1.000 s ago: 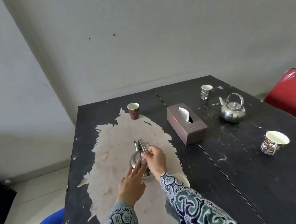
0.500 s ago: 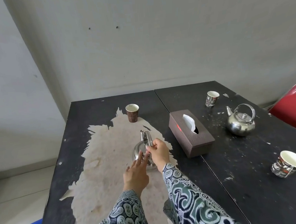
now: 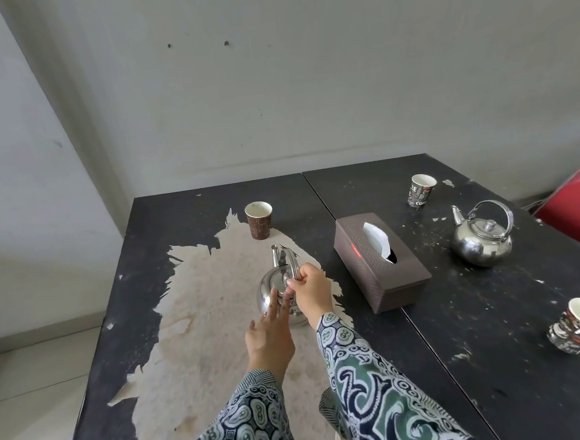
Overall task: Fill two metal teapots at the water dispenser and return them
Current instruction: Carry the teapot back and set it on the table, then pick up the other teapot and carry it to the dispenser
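Note:
A shiny metal teapot [image 3: 272, 285] stands on the worn pale patch of the left black table [image 3: 140, 264], spout pointing away from me. My right hand [image 3: 312, 290] is closed on its raised handle. My left hand [image 3: 269, 338] is open, its fingertips resting on the pot's near side. A second metal teapot [image 3: 481, 240] with an upright handle stands alone on the right table [image 3: 494, 308]. No water dispenser is in view.
A brown tissue box [image 3: 381, 265] lies between the two pots. Three paper cups stand about: a brown cup [image 3: 258, 220] behind the near pot, a patterned cup [image 3: 421, 190] at the far right, another patterned cup [image 3: 579, 328] near right. A red chair [image 3: 579, 199] stands beyond the right table.
The view has tilted up, so the tables sit lower in frame. My hands stay on the near teapot, with the left fingers shifted slightly against its side.

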